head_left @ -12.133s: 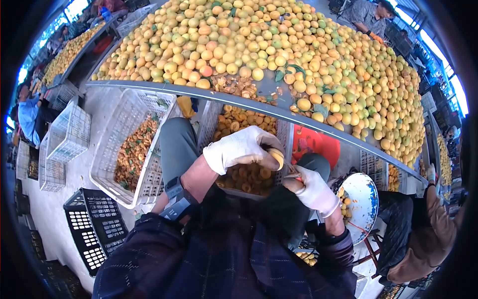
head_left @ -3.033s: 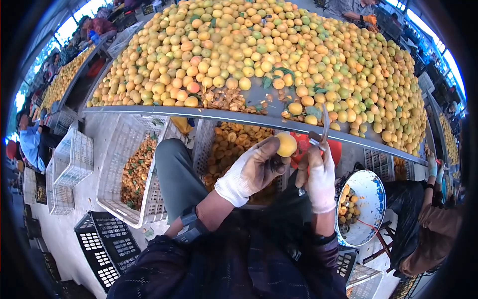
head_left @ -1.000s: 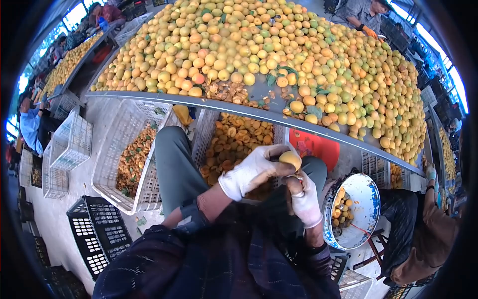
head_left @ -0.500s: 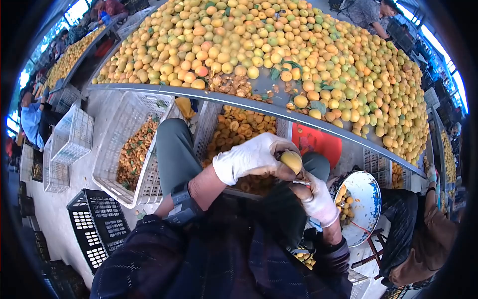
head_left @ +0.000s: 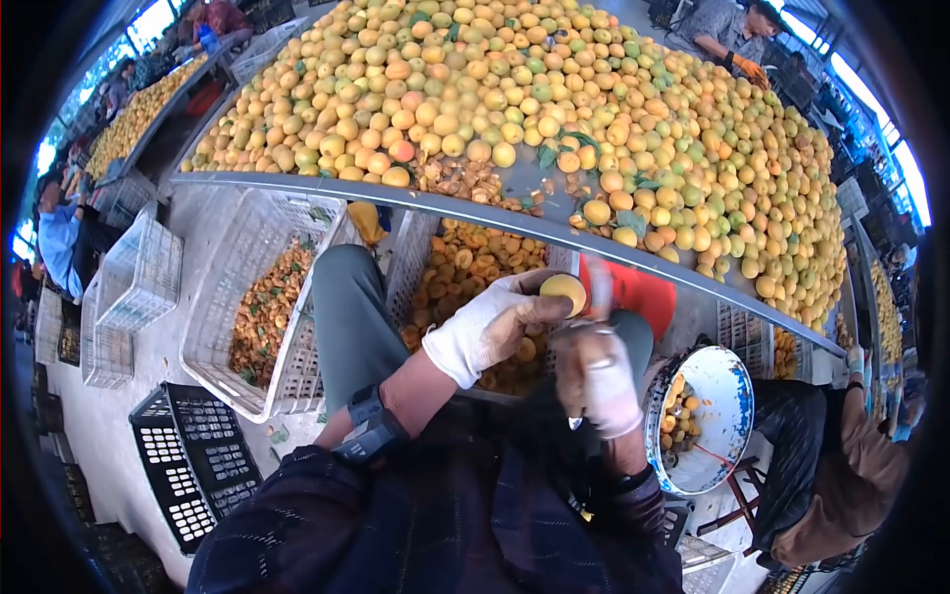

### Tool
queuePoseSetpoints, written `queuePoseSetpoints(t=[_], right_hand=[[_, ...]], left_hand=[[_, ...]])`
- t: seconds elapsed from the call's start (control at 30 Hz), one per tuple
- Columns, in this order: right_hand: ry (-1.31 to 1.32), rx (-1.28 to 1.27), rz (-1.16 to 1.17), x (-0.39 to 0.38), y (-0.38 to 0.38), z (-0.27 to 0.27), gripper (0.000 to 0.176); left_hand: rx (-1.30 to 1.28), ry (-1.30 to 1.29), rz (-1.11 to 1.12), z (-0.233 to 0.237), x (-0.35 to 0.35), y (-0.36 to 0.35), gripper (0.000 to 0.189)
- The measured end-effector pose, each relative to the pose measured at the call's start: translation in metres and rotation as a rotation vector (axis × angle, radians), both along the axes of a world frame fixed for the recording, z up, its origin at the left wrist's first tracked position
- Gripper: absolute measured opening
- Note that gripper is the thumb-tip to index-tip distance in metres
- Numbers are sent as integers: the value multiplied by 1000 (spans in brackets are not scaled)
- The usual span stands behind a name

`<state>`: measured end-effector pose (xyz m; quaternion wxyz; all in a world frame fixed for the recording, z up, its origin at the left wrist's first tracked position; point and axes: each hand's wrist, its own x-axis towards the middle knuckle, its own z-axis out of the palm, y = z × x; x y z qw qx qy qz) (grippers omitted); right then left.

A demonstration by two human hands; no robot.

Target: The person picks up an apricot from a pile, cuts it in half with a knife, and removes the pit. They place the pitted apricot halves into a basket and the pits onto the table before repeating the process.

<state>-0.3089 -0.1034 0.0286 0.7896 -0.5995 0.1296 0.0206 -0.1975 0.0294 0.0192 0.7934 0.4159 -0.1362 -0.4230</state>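
Apricot (head_left: 562, 289) sits pinched in left hand (head_left: 492, 324) fingertips at centre frame, over crate (head_left: 408, 262) of halves. Right hand (head_left: 597, 374), blurred, fist closed on knife (head_left: 598, 285), has risen beside the fruit, blade now alongside it.

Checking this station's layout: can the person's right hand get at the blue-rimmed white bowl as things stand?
Probably yes. The bowl sits close beside the right hand, with nothing between them. The hand is blurred, so its grip is unclear.
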Motion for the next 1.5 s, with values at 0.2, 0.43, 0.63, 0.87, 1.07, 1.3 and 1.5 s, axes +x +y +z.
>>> queuePoseSetpoints(t=[0.2, 0.43, 0.63, 0.87, 1.07, 1.3, 1.5], right_hand=[[-627, 112, -549, 32, -13, 51, 49], [-626, -108, -778, 49, 2, 40, 52], [-598, -101, -732, 55, 5, 38, 48], [-523, 338, -513, 51, -7, 40, 43], [-581, 347, -430, 50, -15, 24, 42], [-428, 465, -134, 58, -28, 11, 40], [-276, 201, -205, 69, -34, 24, 16]], left_hand=[[-131, 491, -153, -18, -16, -13, 39], [-94, 656, -107, -16, -27, -20, 44], [-187, 1009, -101, -13, -39, -26, 40], [-105, 371, -39, -1, -42, -11, 43], [-144, 470, -26, -14, -41, -15, 44], [-111, 326, -72, -14, -32, -9, 40], [-78, 232, -127, -17, -21, -15, 37]])
